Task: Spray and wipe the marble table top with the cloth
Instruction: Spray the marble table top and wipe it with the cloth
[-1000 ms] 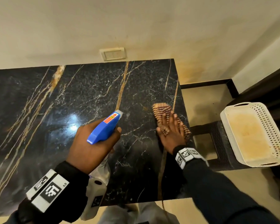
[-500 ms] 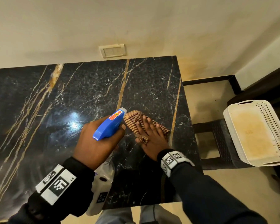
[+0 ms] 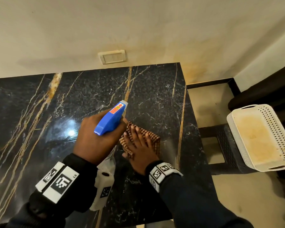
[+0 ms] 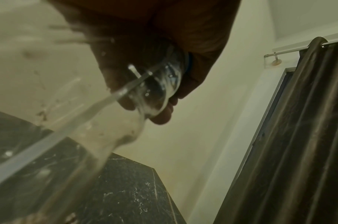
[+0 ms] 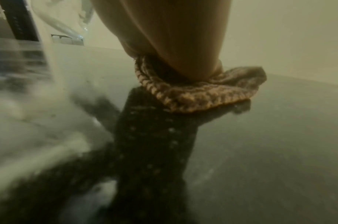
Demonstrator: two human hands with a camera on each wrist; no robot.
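The black marble table top (image 3: 39, 125) with gold and white veins fills the left and middle of the head view. My left hand (image 3: 99, 139) grips a spray bottle with a blue head (image 3: 111, 119) above the table, nozzle aimed at the far side. In the left wrist view the fingers curl round the clear bottle (image 4: 158, 84). My right hand (image 3: 140, 148) lies flat with straight fingers on a brown checked cloth (image 3: 152, 137), pressing it onto the marble near the right edge. The same cloth (image 5: 202, 94) bunches under the palm in the right wrist view.
A white perforated plastic tray (image 3: 260, 137) rests on a dark stool (image 3: 224, 145) right of the table. A wall with a switch plate (image 3: 112, 56) runs along the table's far edge. A dark curtain (image 4: 289, 136) hangs to the right.
My right hand has slid the cloth leftward from the table's right edge, close beside my left hand. The left hand still holds the spray bottle, shifted slightly to the right.
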